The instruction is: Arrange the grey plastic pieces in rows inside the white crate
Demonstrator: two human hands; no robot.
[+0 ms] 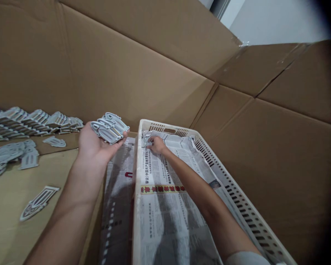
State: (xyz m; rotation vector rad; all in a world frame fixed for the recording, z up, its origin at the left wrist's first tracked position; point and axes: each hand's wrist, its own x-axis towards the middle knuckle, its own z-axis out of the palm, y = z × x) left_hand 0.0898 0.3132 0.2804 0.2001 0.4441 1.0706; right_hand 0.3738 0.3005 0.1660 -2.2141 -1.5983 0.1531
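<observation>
Both bare forearms came nearest to where I stood: the left forearm [68,202] slanted up over a tan board [8,239], and the right forearm [204,198] stretched across a long white crate [231,187]. Tall cardboard [143,62] walled in the spot behind them. Newspaper [161,213] lined the crate, creased up along the slotted right side, and another printed sheet [117,176] lay outside, beside the crate's left wall. Toward the back of the board, near the cardboard, leaned long rows of small pale pieces [24,123], with a loose heap [8,156] in front. One stray piece [54,141] rested near the rows; a lone piece [40,203] lay closer in, beside the left forearm.

To my eye, the step in hand was setting pieces down on the newspaper, at the crate's far left corner. The next move seemed to call for taking one piece cleanly from the held supply without tipping the others.

The left hand [96,144] was turned palm up beside the crate's far end, supporting and gripping a leaning stack of pieces [110,127]. The right hand [156,144] reached down into the far left corner, fingers curled toward the paper; something small and pale showed by its fingertips, but I couldn't tell whether they were holding it.
</observation>
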